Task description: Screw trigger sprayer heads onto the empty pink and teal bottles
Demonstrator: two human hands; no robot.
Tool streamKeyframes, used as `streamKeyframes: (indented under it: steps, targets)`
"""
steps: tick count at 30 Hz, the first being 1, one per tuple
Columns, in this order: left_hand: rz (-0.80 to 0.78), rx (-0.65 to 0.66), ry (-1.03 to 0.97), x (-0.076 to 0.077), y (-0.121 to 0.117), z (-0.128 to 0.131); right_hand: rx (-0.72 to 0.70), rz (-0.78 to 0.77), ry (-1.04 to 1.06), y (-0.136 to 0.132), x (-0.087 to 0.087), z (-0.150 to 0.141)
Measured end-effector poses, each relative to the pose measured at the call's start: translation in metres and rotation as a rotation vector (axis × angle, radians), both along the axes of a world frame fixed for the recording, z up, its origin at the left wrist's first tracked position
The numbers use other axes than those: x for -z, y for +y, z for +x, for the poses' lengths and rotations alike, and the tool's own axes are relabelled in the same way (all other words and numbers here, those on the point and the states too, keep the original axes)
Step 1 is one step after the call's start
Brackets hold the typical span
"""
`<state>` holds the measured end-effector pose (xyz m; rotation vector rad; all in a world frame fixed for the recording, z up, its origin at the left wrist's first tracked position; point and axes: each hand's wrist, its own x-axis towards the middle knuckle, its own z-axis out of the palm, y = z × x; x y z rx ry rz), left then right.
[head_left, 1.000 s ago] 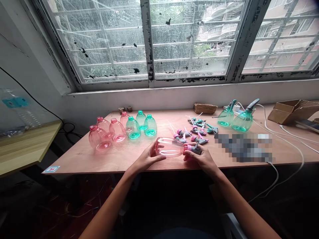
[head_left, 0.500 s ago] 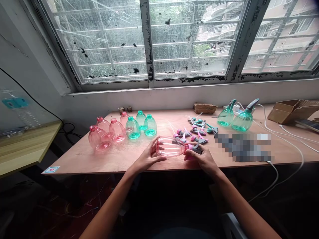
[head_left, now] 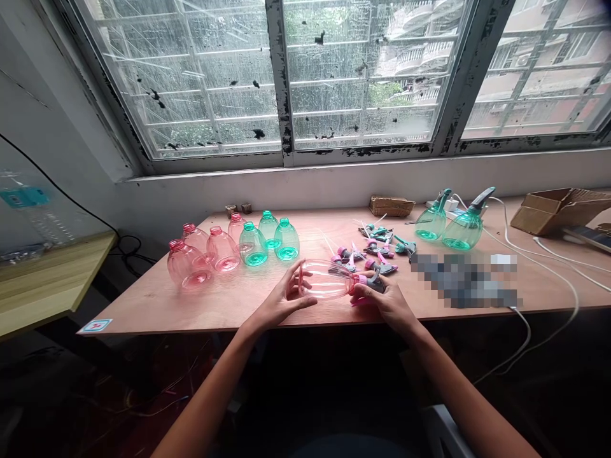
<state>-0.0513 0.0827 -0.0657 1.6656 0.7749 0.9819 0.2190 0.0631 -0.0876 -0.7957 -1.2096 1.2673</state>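
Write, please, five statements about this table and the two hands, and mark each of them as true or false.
1. The left hand holds the pink bottle at its base end. True.
2. The right hand is at the spray head of this bottle. True.
3. The pink bottle is held upright. False: it is held on its side.
4. Three green bottles without spray heads stand beside the four pink ones without spray heads. True.
5. The open cardboard box is at the left end of the table. False: the box is toward the right end.
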Motion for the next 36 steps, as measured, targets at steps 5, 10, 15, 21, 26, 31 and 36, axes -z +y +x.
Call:
streamKeyframes:
  steps: [5, 10, 15, 21, 26, 31, 36]
  targets:
    - [0.003, -0.002, -0.002, 0.000, -0.001, 0.000, 0.003, 0.017, 0.017, -0.002, -0.002, -0.001]
    - [0.095, -0.018, 0.073, 0.001, 0.000, -0.001, -0.016, -0.004, 0.022, 0.002, 0.002, 0.001]
    - [0.338, -0.056, 0.144, -0.004, -0.009, 0.001, -0.039, -0.057, 0.032, 0.007, 0.001, 0.002]
    - [0.002, 0.000, -0.034, -0.011, -0.014, -0.001, 0.217, 0.273, -0.227, -0.017, -0.007, -0.003]
    - [-0.094, -0.042, 0.130, -0.032, -0.016, -0.008, 0.277, 0.652, -0.550, -0.038, -0.009, -0.010]
    - [0.300, -0.122, 0.130, -0.062, -0.043, -0.005, 0.017, -0.087, 0.025, -0.043, -0.019, -0.031]
    - [0.354, -0.051, 0.176, -0.075, -0.058, -0.004, -0.032, -0.129, 0.099, -0.047, -0.023, -0.028]
